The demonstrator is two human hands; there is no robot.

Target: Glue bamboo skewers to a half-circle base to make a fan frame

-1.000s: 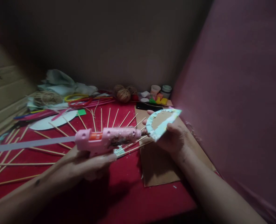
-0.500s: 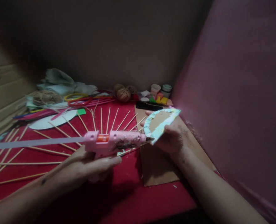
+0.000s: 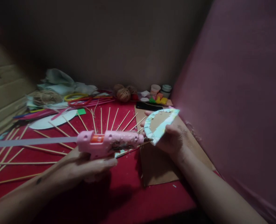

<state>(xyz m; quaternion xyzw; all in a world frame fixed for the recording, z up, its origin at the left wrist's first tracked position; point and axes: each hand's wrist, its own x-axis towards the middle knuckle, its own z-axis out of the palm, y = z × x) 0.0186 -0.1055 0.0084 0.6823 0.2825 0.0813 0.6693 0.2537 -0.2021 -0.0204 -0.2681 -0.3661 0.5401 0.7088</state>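
Note:
My left hand is wrapped round a pink glue gun, with a long pale glue stick running out of its back end to the left. The gun's dark nozzle points right and meets the lower corner of a half-round frame wrapped in light blue-green material. That frame is gripped by my right hand, thumb on its straight edge and fingers behind it. Beneath my right hand lies a brown cardboard sheet.
Thin wooden sticks fan out over the red table. Behind them lie a white oval, scissors, twine balls, a black phone-like object and small cups. A pink surface rises at the right.
My left hand and the glue gun have shifted slightly left, showing more of the nozzle. The frame in my right hand has turned a little.

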